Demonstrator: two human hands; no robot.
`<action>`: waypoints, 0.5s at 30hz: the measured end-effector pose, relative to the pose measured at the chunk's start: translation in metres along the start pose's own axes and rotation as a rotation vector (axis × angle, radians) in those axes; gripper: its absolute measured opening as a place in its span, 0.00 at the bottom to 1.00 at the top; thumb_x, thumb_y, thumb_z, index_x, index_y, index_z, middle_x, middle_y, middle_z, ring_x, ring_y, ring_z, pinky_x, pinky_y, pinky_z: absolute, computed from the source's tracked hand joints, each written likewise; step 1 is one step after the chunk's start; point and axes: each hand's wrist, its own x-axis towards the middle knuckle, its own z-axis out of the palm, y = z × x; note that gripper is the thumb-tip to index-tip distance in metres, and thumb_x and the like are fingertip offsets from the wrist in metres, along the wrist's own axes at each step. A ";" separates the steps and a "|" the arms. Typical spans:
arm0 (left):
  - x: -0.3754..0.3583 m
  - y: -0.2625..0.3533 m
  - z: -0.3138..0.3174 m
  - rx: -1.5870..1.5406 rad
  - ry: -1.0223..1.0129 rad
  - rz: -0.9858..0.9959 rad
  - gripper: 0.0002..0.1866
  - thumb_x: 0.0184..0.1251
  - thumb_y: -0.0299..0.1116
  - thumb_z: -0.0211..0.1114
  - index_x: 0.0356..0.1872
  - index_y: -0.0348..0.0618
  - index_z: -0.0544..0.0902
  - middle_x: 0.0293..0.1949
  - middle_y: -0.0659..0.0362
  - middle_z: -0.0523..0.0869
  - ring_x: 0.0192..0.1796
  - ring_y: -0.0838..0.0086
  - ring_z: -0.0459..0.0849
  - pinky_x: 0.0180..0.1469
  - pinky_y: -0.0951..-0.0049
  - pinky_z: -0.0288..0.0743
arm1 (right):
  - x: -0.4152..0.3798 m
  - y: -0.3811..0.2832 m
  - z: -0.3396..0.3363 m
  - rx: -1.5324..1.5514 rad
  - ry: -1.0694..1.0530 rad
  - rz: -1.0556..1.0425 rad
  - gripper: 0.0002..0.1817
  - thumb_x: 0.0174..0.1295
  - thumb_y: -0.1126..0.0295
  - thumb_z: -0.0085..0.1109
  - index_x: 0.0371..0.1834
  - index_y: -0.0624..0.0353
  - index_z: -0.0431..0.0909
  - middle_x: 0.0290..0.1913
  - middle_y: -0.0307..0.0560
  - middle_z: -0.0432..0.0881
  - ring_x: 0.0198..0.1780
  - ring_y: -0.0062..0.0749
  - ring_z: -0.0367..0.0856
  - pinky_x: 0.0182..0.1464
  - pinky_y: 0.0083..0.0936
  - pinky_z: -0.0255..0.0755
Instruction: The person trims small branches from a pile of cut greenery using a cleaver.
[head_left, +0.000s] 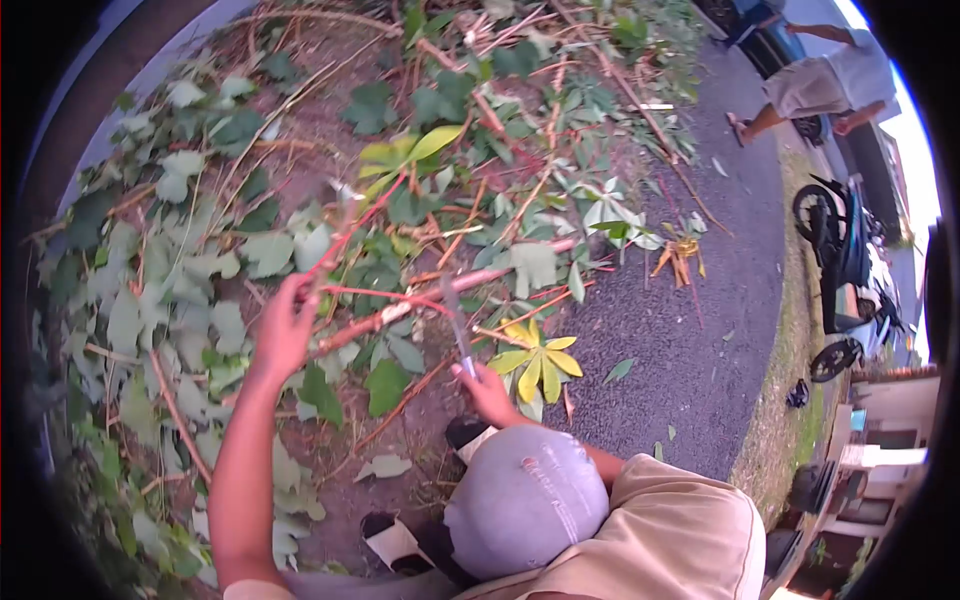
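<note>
My left hand (pixel 287 325) is closed around thin red leaf stalks (pixel 372 212); one runs up to a yellow-green leaf (pixel 388 160). In my right hand (pixel 488 393) is a knife (pixel 461 340), its narrow blade pointing up and away from me. The blade's upper part overlaps a thicker reddish-brown branch (pixel 375 322) lying across the cut greenery. Just right of the knife is a yellow palmate leaf (pixel 540 362).
Cut branches and green leaves (pixel 235 255) cover the ground ahead and left. A paved road (pixel 690 350) runs along the right. Beyond it are a parked motorcycle (pixel 850 270) and a walking person (pixel 825 85). A rounded grey cloth shape (pixel 530 505) sits low in front.
</note>
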 end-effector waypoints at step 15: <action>-0.061 -0.073 0.161 0.339 0.112 -0.174 0.28 0.70 0.33 0.69 0.68 0.36 0.74 0.58 0.45 0.86 0.63 0.47 0.83 0.65 0.48 0.75 | 0.012 -0.017 -0.010 0.130 -0.407 -0.004 0.17 0.82 0.57 0.53 0.36 0.55 0.71 0.22 0.37 0.70 0.19 0.22 0.67 0.21 0.23 0.61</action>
